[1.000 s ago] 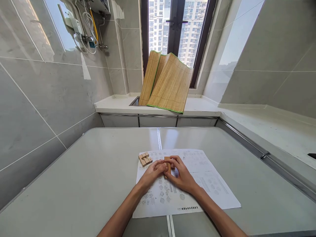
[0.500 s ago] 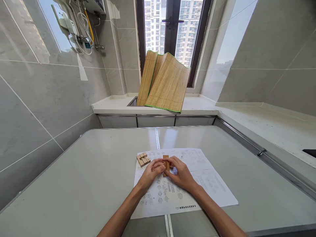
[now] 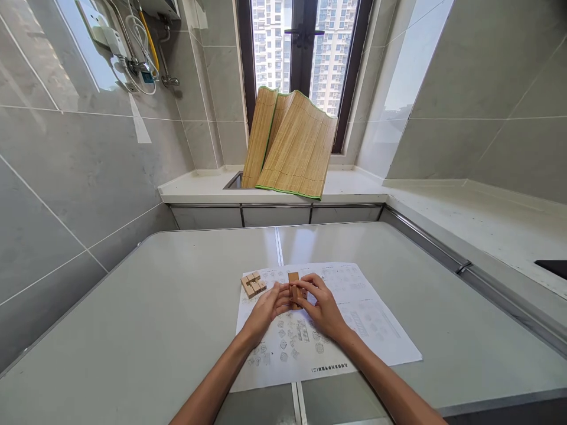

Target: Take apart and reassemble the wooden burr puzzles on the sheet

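Observation:
Between my hands, over a printed paper sheet point(image 3: 376, 330), are brown wooden blocks point(image 3: 294, 277) fitted together, with one long piece upright. My left hand point(image 3: 269, 306) holds them from the left, its fingers reaching behind and under. From the right, my right hand point(image 3: 322, 306) pinches the same blocks between thumb and fingertips, partly hiding them. A lighter set of joined wooden blocks point(image 3: 254, 285) lies at the sheet's upper left corner, just beyond my left hand.
The sheet lies on a pale glossy table point(image 3: 155, 307) with a seam down its middle. Behind it, a folded bamboo mat point(image 3: 296, 147) leans on a white ledge point(image 3: 195, 190) before the window. Cables and a pipe hang on the left wall.
The fingers of my left hand have straightened and my right fingers have shifted on the blocks, so more of the blocks shows. The whole view has shifted slightly.

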Demonstrator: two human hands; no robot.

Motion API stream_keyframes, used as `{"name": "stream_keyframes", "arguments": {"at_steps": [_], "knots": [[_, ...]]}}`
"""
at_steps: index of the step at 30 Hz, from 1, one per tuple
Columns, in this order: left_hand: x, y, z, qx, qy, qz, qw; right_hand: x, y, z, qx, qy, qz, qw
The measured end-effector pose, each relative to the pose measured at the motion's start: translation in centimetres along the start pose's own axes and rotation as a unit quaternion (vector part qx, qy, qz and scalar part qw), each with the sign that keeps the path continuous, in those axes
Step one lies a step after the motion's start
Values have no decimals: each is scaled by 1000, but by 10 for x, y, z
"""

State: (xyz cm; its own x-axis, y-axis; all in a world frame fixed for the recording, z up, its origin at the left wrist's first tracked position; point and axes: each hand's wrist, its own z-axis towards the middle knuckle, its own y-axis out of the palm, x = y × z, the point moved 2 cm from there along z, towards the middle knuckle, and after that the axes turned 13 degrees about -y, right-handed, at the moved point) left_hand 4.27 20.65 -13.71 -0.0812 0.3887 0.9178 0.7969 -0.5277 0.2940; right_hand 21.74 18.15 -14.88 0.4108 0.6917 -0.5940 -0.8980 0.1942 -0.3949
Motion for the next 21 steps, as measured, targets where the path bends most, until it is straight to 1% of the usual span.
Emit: {"name": "stream_keyframes", "arguments": {"at_steps": [5,12,15,19,21], "knots": [[0,5,-2,-36,4,41,998,-3,0,2,-1,15,34,999],[-2,2,-1,-33,-4,76,997,-11,-2,5,8,30,52,998],[-2,2,-1,-46,-2,69,997,-11,-3,6,8,23,60,998],[-5,2,-2,-78,-14,32,996,-8,-3,5,1,13,71,997],[-6,0,-2,-78,-19,23,996,-8,-3,4,-5,13,76,997]]}}
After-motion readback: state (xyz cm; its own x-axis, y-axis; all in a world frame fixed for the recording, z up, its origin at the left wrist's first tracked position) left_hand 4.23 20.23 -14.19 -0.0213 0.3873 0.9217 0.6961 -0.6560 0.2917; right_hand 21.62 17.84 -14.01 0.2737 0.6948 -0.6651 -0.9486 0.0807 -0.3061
